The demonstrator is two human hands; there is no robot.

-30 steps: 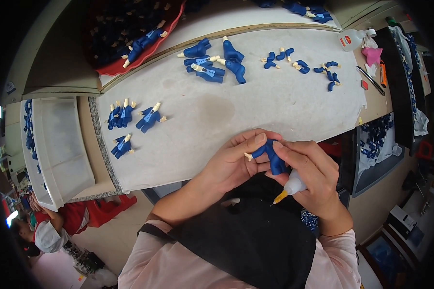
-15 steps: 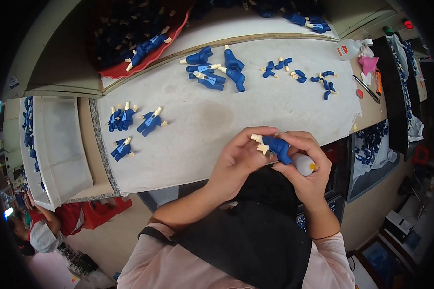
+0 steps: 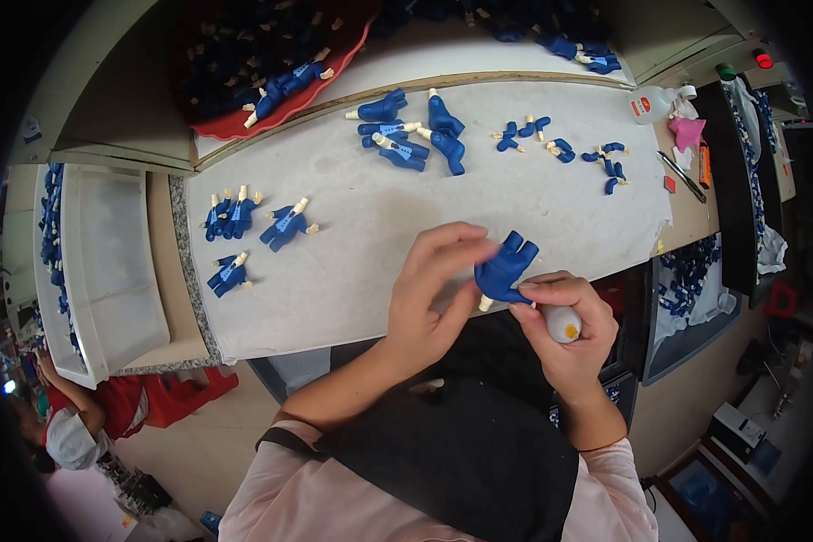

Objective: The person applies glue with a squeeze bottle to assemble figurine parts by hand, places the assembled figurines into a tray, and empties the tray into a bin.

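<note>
- The left hand (image 3: 434, 289) and right hand (image 3: 565, 330) both pinched a blue figure body (image 3: 504, 269) above the table's (image 3: 352, 271) near edge.
- The right hand also clasped a small white bottle (image 3: 562, 322).

Both hands (image 3: 506, 303) pinch a blue doll body (image 3: 504, 269) above the table (image 3: 352, 271).

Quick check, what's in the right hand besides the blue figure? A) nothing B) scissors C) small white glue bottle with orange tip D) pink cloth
C: the right hand wraps a small white bottle with an orange tip, while its fingertips pinch the blue figure that the left hand also holds.
</note>
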